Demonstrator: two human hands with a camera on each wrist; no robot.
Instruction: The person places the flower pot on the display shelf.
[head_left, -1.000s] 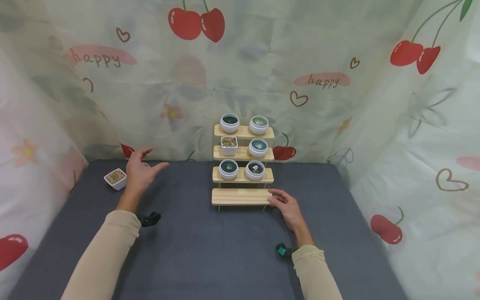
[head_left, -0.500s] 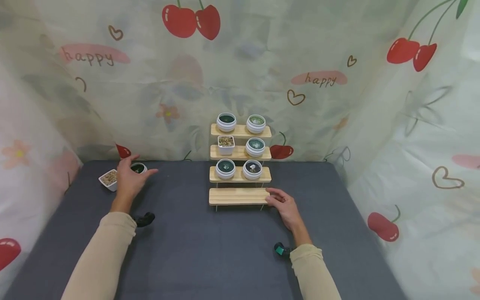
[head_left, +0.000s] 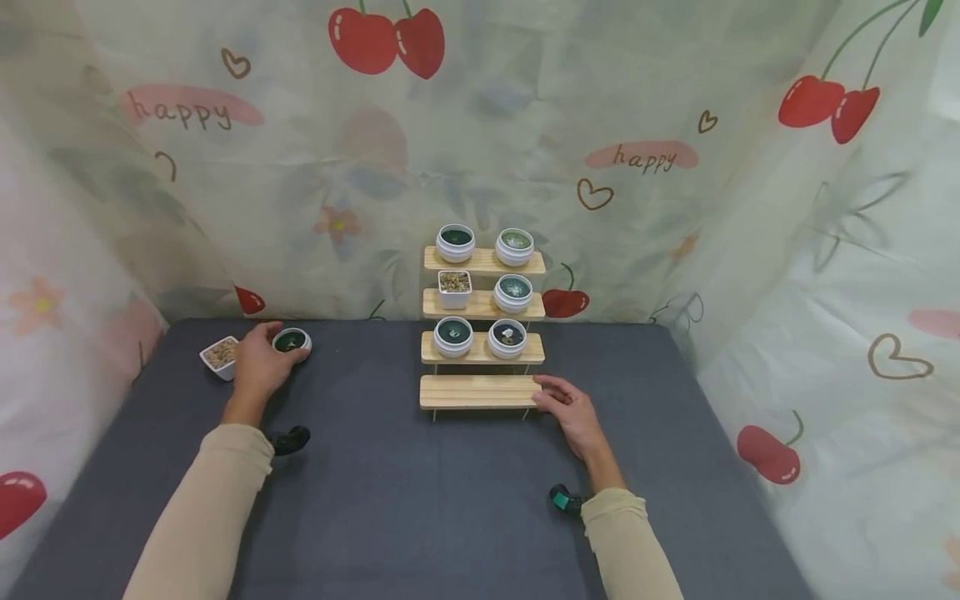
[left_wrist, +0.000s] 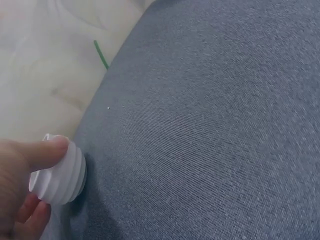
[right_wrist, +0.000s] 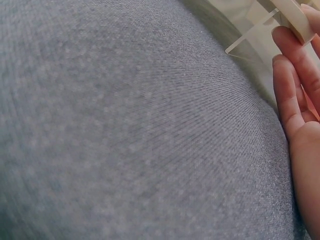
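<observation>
At the back left of the table, my left hand (head_left: pixel 258 362) holds a small round white pot (head_left: pixel 292 340) with dark green contents between thumb and fingers. The pot's ribbed side (left_wrist: pixel 65 175) shows in the left wrist view, the thumb across it. Just left of that hand lies a square white pot (head_left: pixel 221 357) with grainy tan contents, partly behind the hand. My right hand (head_left: pixel 573 417) pinches the right end of the lowest wooden tier (head_left: pixel 476 392) of a stepped rack. In the right wrist view, fingertips (right_wrist: pixel 287 40) lie against the board's end (right_wrist: pixel 295 17).
The upper tiers bear several small white pots, such as a round one (head_left: pixel 453 336), a dark one with a pale piece (head_left: pixel 507 337) and a square one (head_left: pixel 454 287). Printed cloth (head_left: pixel 480 125) hangs behind and beside the dark grey table (head_left: pixel 420 508).
My left hand has lowered and closed its thumb and fingers onto the round white pot, which was partly hidden before. The right hand stays at the lowest tier. The head view shifted slightly.
</observation>
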